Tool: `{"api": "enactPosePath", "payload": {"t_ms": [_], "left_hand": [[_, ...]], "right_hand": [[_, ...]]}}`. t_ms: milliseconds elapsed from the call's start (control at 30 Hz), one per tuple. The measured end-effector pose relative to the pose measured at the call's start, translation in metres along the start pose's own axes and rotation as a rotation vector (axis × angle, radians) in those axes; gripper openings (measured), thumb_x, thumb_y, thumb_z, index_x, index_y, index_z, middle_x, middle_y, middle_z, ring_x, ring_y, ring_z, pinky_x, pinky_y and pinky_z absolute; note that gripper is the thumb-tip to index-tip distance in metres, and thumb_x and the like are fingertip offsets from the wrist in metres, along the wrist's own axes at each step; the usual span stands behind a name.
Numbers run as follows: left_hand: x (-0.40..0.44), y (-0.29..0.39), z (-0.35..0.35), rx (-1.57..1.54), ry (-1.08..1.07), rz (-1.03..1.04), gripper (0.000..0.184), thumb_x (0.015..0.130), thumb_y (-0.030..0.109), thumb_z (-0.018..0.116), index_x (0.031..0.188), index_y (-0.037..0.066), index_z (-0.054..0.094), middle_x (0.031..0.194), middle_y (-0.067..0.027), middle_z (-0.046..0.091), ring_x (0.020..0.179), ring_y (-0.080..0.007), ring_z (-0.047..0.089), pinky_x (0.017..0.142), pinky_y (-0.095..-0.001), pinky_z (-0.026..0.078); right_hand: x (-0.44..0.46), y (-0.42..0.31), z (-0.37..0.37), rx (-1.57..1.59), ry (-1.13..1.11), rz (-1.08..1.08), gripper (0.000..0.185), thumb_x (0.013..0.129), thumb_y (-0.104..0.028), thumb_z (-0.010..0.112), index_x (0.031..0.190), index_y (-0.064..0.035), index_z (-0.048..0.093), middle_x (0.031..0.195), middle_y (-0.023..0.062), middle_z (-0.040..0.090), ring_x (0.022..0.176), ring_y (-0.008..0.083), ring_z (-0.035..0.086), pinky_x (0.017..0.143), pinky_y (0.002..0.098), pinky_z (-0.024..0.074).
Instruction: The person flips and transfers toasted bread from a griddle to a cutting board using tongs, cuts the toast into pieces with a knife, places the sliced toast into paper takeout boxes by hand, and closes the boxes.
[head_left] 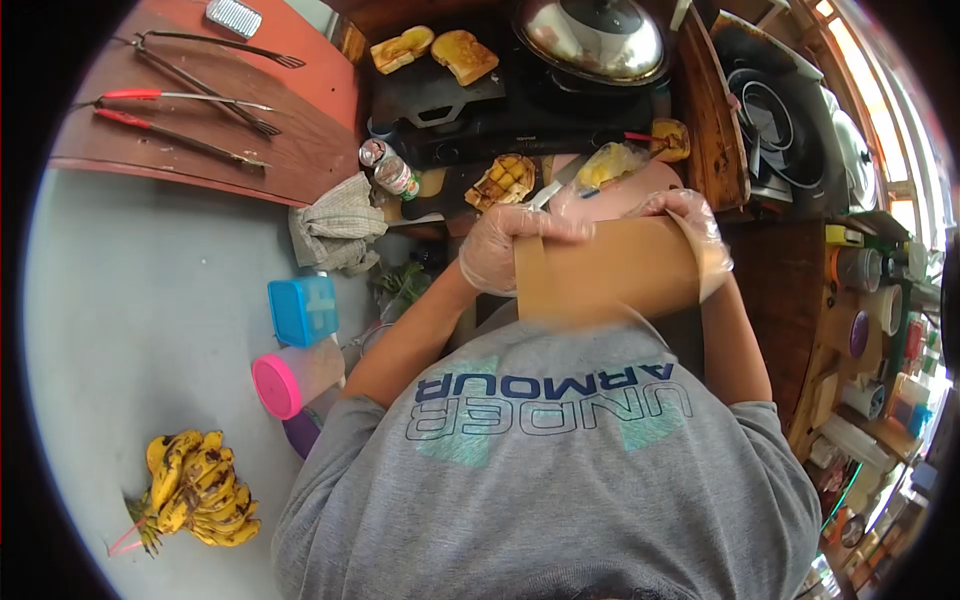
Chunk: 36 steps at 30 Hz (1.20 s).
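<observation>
A brown paper or cardboard piece (610,270) is held in front of the grey shirt, its lower edge blurred. My left hand (500,245), in a clear plastic glove, is closed on its left end with the thumb along the top. My right hand (700,230), gloved too, grips the right end. Just beyond lie a scored piece of toasted bread (503,182), a knife (546,194) and a plastic bag with yellow content (610,165) on a pink board (645,185).
Two toasted slices (465,57) lie on a black griddle (430,95). A lidded pan (590,40) stands beside them. Tongs (180,95) rest on a reddish board at upper left. A cloth (338,225), blue container (303,311) and bananas (200,488) are at left.
</observation>
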<state>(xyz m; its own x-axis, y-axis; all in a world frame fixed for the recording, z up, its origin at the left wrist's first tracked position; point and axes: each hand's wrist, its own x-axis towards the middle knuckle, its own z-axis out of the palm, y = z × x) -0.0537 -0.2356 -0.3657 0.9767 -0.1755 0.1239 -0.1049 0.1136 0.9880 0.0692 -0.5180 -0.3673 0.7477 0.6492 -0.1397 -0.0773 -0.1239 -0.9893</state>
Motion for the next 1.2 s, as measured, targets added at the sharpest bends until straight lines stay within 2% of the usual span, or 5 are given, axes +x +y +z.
{"api": "enactPosePath", "payload": {"t_ms": [200,367,533,600,1200], "left_hand": [[0.047,0.002,0.005,0.984,-0.279,0.720,0.022,0.069,0.022,0.076,0.091,0.018,0.079,0.080,-0.0039,0.068,0.076,-0.0260,0.067,0.069,-0.0392,0.054],[0.026,-0.019,0.021,0.958,-0.259,0.784,0.029,0.073,0.020,0.069,0.101,0.017,0.077,0.099,-0.0092,0.071,0.095,-0.0286,0.068,0.090,-0.0430,0.055],[-0.026,-0.094,-0.071,0.952,0.167,0.360,0.061,0.073,0.000,0.061,0.134,0.003,0.060,0.127,-0.0196,0.066,0.117,-0.0403,0.063,0.106,-0.0507,0.049],[-0.037,-0.146,-0.132,1.263,0.211,-0.317,0.065,0.078,-0.001,0.058,0.142,0.001,0.051,0.138,-0.0228,0.060,0.129,-0.0403,0.057,0.111,-0.0469,0.047],[-0.096,-0.237,-0.191,1.426,0.199,-0.710,0.044,0.074,0.004,0.066,0.118,0.004,0.063,0.114,-0.0185,0.069,0.111,-0.0384,0.062,0.097,-0.0470,0.049]], "right_hand": [[0.062,0.007,-0.029,0.504,0.221,0.276,0.035,0.095,-0.030,0.071,0.114,-0.0004,0.072,0.113,0.0090,0.072,0.104,0.0150,0.067,0.100,0.0328,0.0504],[0.037,0.039,-0.037,-0.529,-0.110,0.272,0.034,0.087,-0.030,0.080,0.102,-0.0017,0.068,0.092,0.0053,0.068,0.086,0.0149,0.063,0.069,0.0352,0.0505],[-0.024,0.064,-0.054,-0.290,-0.039,0.601,0.022,0.086,-0.018,0.078,0.092,-0.0015,0.066,0.073,0.0026,0.061,0.067,0.0121,0.057,0.060,0.0323,0.0465],[-0.042,0.111,-0.088,-0.173,0.015,0.707,0.017,0.085,-0.015,0.077,0.090,-0.0028,0.066,0.074,0.0014,0.060,0.068,0.0110,0.058,0.058,0.0311,0.0463],[-0.008,0.165,-0.162,-0.379,0.216,0.594,0.030,0.084,-0.016,0.077,0.110,-0.0042,0.069,0.103,0.0103,0.069,0.096,0.0228,0.066,0.080,0.0360,0.0545]]}}
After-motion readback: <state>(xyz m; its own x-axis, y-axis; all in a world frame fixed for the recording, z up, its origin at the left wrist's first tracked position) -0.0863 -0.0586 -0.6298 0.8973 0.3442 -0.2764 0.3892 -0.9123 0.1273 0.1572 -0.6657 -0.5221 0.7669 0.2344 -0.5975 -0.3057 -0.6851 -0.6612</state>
